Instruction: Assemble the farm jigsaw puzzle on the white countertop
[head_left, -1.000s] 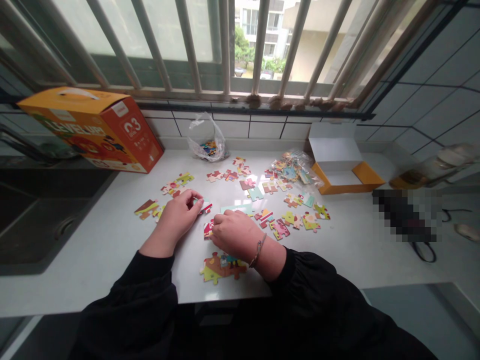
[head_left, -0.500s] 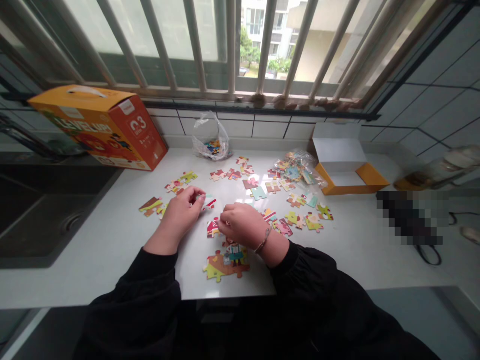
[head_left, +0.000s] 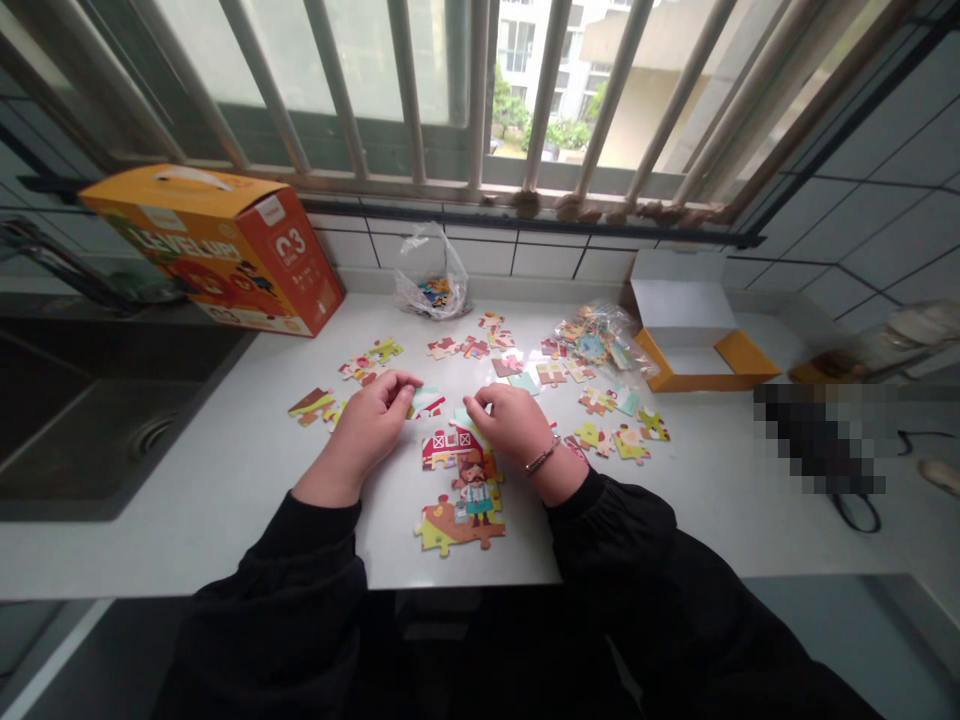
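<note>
My left hand (head_left: 375, 430) is closed, thumb and forefinger pinching a puzzle piece (head_left: 430, 406) with red, white and pale blue print. My right hand (head_left: 514, 425) is closed too, its fingertips on a pale blue puzzle piece (head_left: 460, 416) that they partly cover. Just below lies a red barn piece (head_left: 450, 443). Beneath the barn, joined pieces form a farmer figure (head_left: 477, 494) above a brown and green strip (head_left: 442, 530). Loose puzzle pieces lie on both sides of my hands, some partly hidden behind the right one.
Beyond my hands are a plastic bag (head_left: 433, 275) of pieces and another clear bag (head_left: 596, 338). An orange carton (head_left: 225, 250) stands at the back left, beside the sink (head_left: 127, 430). An opened yellow box (head_left: 705, 360) sits at the right, near a blurred dark object (head_left: 817, 435).
My right hand has moved up and right, uncovering the barn piece and the farmer's upper part. My left hand stays at much the same place, still pinching its piece. The view has shifted slightly.
</note>
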